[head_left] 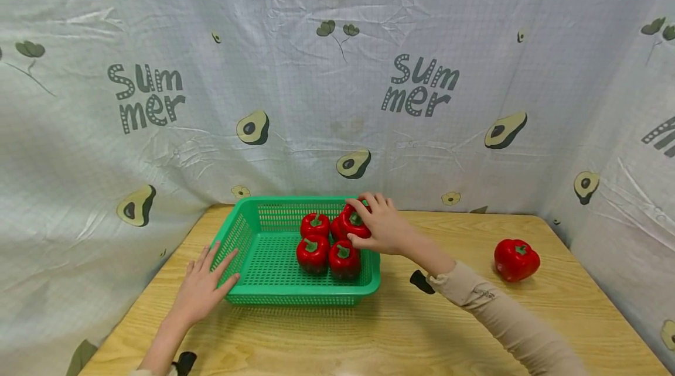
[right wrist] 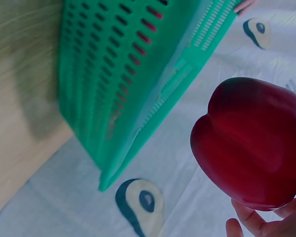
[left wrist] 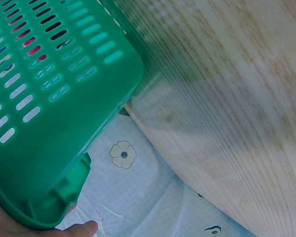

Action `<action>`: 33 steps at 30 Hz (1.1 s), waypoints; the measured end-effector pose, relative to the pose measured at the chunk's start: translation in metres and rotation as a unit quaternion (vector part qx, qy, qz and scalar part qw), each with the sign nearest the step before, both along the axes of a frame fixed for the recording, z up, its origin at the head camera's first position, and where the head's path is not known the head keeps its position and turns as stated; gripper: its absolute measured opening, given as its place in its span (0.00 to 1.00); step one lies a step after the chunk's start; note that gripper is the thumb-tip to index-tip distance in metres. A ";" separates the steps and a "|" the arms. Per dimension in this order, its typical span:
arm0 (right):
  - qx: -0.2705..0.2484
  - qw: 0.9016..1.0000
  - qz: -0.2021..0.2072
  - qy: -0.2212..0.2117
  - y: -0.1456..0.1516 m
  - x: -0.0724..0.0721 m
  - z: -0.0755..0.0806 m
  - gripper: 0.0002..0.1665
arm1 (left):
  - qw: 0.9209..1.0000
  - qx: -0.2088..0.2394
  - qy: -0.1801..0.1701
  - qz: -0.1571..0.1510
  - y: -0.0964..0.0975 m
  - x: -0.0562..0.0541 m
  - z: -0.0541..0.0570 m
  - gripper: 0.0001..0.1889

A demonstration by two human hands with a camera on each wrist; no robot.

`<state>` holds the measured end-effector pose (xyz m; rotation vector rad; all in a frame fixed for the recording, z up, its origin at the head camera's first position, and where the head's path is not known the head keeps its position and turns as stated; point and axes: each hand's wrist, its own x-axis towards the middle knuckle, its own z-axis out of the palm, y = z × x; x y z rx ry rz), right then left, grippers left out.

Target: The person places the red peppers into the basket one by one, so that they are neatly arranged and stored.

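A green plastic basket (head_left: 295,290) with slotted walls stands on the table, several red bell peppers (head_left: 312,259) grouped in its right half. My right hand (head_left: 387,228) grips another red bell pepper (right wrist: 251,143) above the basket's right back part. In the right wrist view this pepper is seen beyond the basket's rim, fingertips against its side. My left hand (head_left: 203,285) rests at the basket's left rim with its fingers spread and nearly straight. The left wrist view shows the basket's wall (left wrist: 89,98) close up, with part of the hand at its rim.
One more red bell pepper (head_left: 517,260) lies alone on the right side of the wooden table (head_left: 422,335). A pale curtain (head_left: 316,83) printed with avocados and lettering hangs behind the table and along both sides.
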<state>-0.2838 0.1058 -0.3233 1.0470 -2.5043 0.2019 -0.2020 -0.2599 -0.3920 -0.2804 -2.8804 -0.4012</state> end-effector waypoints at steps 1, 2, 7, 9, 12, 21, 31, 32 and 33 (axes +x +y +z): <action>0.000 1.000 0.004 0.002 -0.003 0.000 0.000 0.35 | 1.000 0.000 -0.001 -0.001 0.000 0.000 0.000 0.28; 0.004 1.000 0.005 0.003 -0.006 0.000 0.001 0.36 | 1.000 0.000 -0.002 -0.001 0.000 0.000 0.001 0.28; 0.026 0.999 0.014 0.028 -0.020 0.000 0.001 0.37 | 1.000 0.000 -0.004 -0.001 0.000 0.001 0.001 0.28; 0.031 0.999 0.017 0.036 -0.025 -0.001 0.000 0.37 | 1.000 0.000 -0.003 -0.001 0.000 0.001 0.001 0.29; 0.033 0.999 0.024 0.034 -0.032 -0.002 -0.001 0.37 | 1.000 0.001 -0.003 -0.002 0.000 0.002 0.001 0.29; 0.022 0.998 0.045 0.026 -0.053 -0.009 -0.006 0.33 | 1.000 -0.001 0.000 -0.002 0.000 0.001 0.000 0.28; 0.035 0.998 0.044 -0.012 -0.076 -0.020 -0.001 0.31 | 1.000 0.003 0.004 -0.003 -0.001 0.001 -0.002 0.28; 0.040 0.998 0.043 -0.018 -0.078 -0.021 -0.001 0.31 | 1.000 0.002 0.005 -0.003 -0.001 0.000 -0.002 0.28; 0.045 0.998 0.042 -0.023 -0.081 -0.022 -0.001 0.31 | 1.000 0.002 0.005 -0.003 -0.001 0.000 -0.002 0.28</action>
